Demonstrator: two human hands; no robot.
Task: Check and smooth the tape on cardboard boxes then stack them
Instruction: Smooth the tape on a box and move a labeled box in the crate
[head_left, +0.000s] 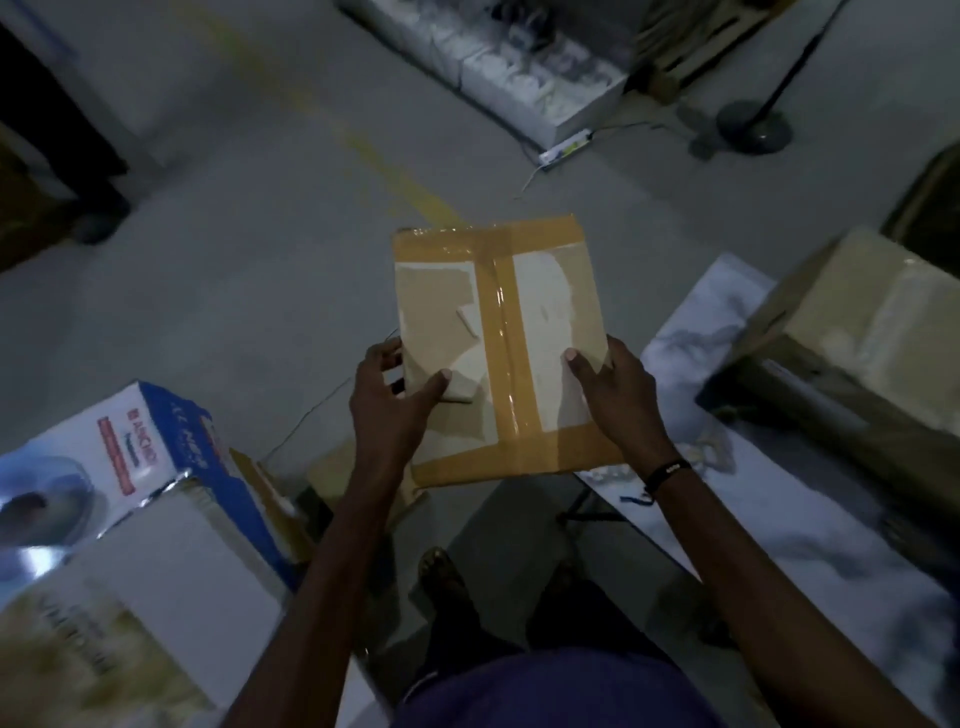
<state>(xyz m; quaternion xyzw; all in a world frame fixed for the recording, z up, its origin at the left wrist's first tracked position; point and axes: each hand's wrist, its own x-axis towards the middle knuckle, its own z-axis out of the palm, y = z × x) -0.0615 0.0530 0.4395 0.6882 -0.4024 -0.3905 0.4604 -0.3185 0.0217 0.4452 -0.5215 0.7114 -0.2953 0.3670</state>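
boxes sit at the far left: a blue and white printed box (156, 447) with a picture of a fan on it, and a white box (156, 566) just in front of it, nearer the camera. a smaller brown carton (332, 467) stands on the grey floor (234, 260) beside them, partly hidden behind the left arm.

moving right, the left hand (387, 400) grips the near left edge of a flat cardboard box (498, 348), thumb lying on the top face and fingers curled round the side. the box is held up in the air above the floor, in the middle of the view, tilted a little. brown tape (501, 332) runs down its middle and across both ends, shiny and creased, with pale torn patches of paper on either side of the middle strip.

the right hand (615, 395) grasps the near right edge the same way, thumb on top; a dark band (667, 470) is on that wrist.

further right, a marbled white table (779, 493) carries a large brown box (872, 332). a black round stand base (753, 127) is on the floor at the far upper right.
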